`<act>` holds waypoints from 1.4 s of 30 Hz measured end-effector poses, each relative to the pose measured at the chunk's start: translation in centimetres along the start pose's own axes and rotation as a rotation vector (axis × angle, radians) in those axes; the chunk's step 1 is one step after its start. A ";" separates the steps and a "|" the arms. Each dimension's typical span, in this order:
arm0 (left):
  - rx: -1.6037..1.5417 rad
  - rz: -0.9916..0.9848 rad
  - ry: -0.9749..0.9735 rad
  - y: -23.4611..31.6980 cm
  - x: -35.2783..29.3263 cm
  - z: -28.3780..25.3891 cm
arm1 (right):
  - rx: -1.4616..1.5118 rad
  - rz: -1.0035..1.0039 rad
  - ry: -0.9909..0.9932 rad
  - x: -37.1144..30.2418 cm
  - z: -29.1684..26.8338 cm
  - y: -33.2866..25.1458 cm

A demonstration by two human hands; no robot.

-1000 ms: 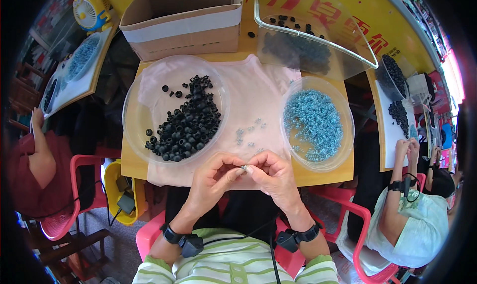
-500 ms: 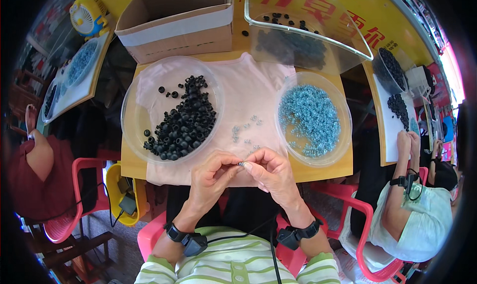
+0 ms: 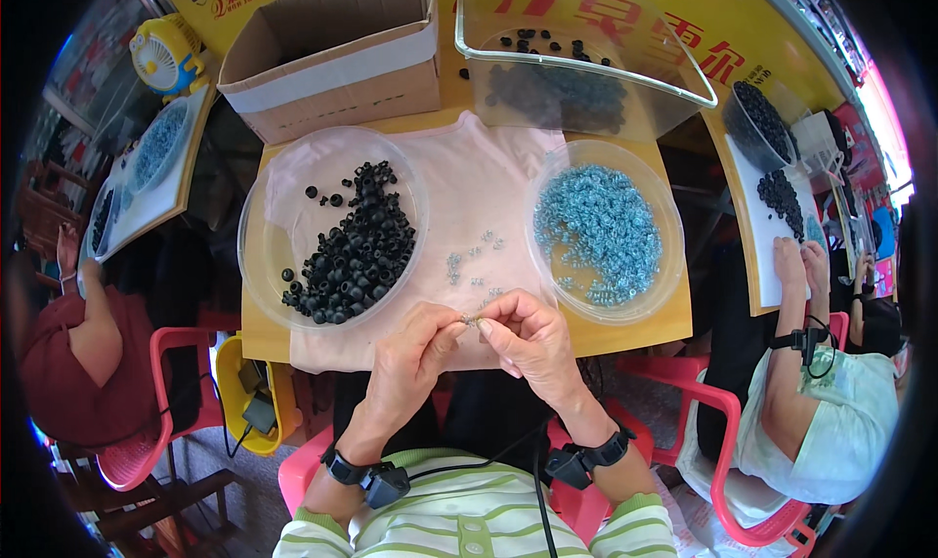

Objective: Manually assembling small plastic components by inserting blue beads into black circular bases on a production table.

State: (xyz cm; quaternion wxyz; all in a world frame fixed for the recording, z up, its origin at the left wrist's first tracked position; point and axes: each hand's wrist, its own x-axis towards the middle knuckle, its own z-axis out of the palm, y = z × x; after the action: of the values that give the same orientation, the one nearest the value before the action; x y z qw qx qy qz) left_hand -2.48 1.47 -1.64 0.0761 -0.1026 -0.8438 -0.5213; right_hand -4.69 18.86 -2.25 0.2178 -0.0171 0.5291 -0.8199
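- The tiny shiny piece (image 3: 470, 321) is up between the fingertips of both hands, over the near part of the pink cloth (image 3: 479, 192). It may be a little spring, but it is too small to tell.
- The left hand (image 3: 405, 353) is nearly closed, with thumb and pointer finger pinching one end.
- The right hand (image 3: 535, 341) pinches the other end, its other fingers loosely curled.
- To do this well, I think a soft pinch is best, since a hard squeeze could bend the piece or make it jump away. Holding it low over the cloth would help catch it.
- A few loose clear pieces (image 3: 453, 268) lie on the cloth, between the bowls.
- The left round bowl (image 3: 266, 231) holds a pile of black knobby pieces (image 3: 357, 255).
- The right round bowl (image 3: 670, 231) holds many blue curly pieces (image 3: 596, 231).
- Behind them are a cardboard box (image 3: 347, 84), its inside too dark to tell, and a clear bin (image 3: 647, 113) with dark pieces showing.
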 end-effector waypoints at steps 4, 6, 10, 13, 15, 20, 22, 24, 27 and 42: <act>0.082 -0.030 0.047 0.7 0.4 0.0 | -0.094 -0.020 0.058 -0.1 0.4 0.1; 0.158 -0.054 0.069 0.6 0.3 0.1 | -0.149 -0.028 0.090 -0.3 0.6 0.2; 0.329 -0.061 0.071 -0.2 0.4 -0.1 | -0.944 -0.491 0.176 -0.6 1.1 -0.1; 0.298 -0.080 0.059 -0.1 0.4 -0.3 | -1.110 -0.559 0.195 -0.7 1.2 -0.2; 0.293 -0.075 0.058 -0.2 0.2 -0.4 | -1.194 -0.578 0.189 -0.7 1.2 -0.3; 0.182 -0.158 0.058 1.6 -0.3 -3.0 | -1.394 -0.541 0.106 -0.9 1.5 -1.1; 0.306 -0.059 0.254 1.7 0.3 -4.9 | -1.398 -0.541 0.106 -1.0 1.5 -0.9; 0.311 -0.089 0.377 1.1 1.2 -7.2 | -1.398 -0.549 0.095 -1.0 1.6 -0.8; 0.406 -0.127 0.379 0.3 3.1 -10.3 | -1.359 -0.551 0.119 -1.0 1.3 -0.5; 0.520 -0.094 0.085 -6.3 10.3 -10.3 | -1.157 -0.512 0.175 -0.7 0.6 0.1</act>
State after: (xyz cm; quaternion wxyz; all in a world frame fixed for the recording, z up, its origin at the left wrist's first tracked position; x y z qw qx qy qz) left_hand -13.86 -9.52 -0.10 0.1109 -0.0182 -0.9492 -0.2939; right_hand -3.91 18.53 -1.88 -0.0736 -0.1911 0.8812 -0.4261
